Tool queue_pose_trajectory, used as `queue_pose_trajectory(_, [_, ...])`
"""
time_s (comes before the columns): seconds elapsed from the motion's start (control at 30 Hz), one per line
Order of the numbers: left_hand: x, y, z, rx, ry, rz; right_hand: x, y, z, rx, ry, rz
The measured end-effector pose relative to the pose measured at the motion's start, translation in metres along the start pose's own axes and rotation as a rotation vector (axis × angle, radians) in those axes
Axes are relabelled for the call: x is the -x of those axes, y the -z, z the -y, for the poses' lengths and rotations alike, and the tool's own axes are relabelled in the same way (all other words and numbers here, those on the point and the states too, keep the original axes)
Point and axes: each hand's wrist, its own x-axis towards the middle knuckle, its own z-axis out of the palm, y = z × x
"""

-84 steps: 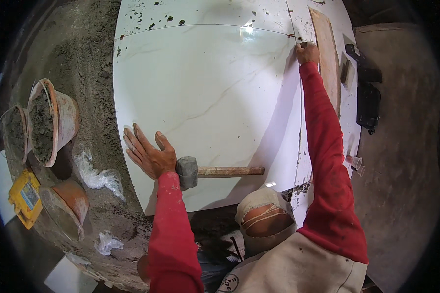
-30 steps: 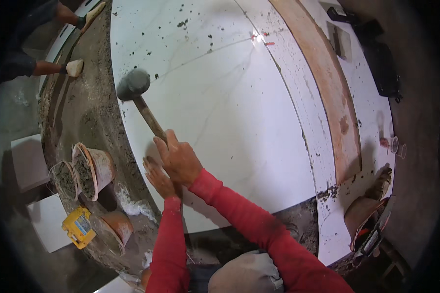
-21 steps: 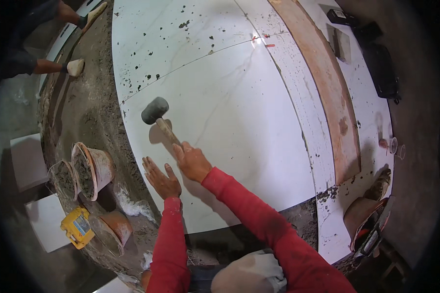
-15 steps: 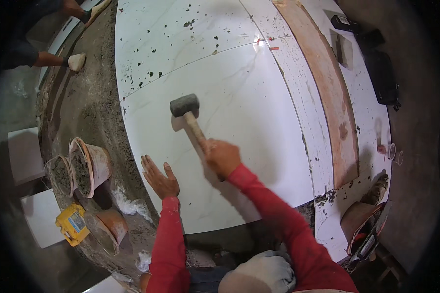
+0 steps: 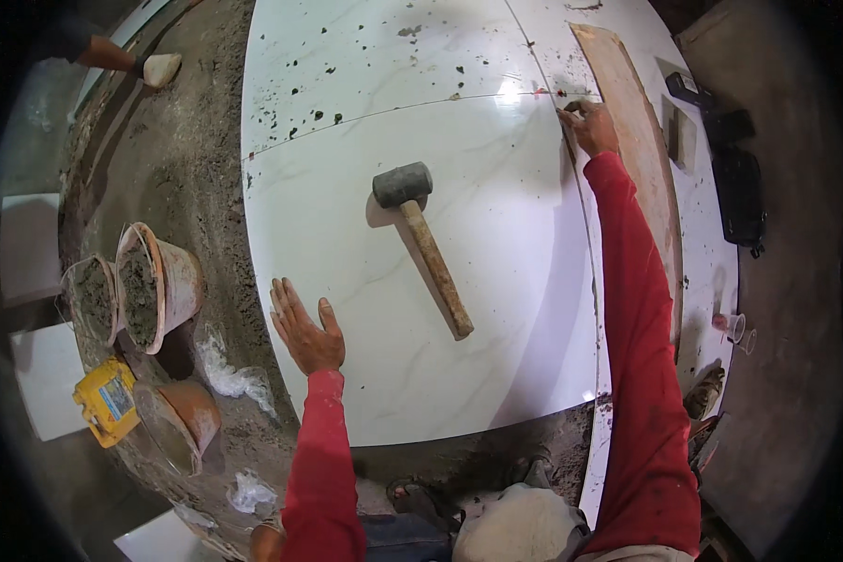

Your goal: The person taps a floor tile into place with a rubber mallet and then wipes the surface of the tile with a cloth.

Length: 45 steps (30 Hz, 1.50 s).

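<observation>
Marbled white tile (image 5: 506, 272) lies beside grey mortar (image 5: 215, 183) along its left edge. My left hand (image 5: 309, 335) rests flat near that edge, thumb spread. My right hand (image 5: 590, 126) curls at the far right corner; I cannot tell whether its fingers pinch anything. A rubber mallet (image 5: 419, 231) lies mid-tile.

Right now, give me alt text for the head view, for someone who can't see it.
A person's left hand lies palm down on a large white tile, and the right hand is near the tile's far right corner. A mallet lies on it between the hands. Two buckets of grey mix are at left.
</observation>
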Motion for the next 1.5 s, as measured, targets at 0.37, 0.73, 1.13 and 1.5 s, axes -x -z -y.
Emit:
queue_pose_trajectory(0.37, [-0.002,-0.002,0.000,-0.047,0.024,0.012,-0.015,0.003,0.004,0.100,0.025,0.109])
queue_pose_trajectory(0.73, [-0.003,-0.003,0.001,-0.036,0.029,0.013,-0.028,-0.002,0.006,-0.069,0.147,0.049])
queue_pose_trajectory(1.13, [-0.003,-0.001,0.005,-0.023,0.031,-0.010,-0.035,-0.005,0.035,0.156,0.086,0.063])
queue_pose_trajectory(1.5, [-0.002,-0.002,0.002,-0.011,0.041,0.001,-0.018,-0.005,0.041,0.070,-0.046,-0.097])
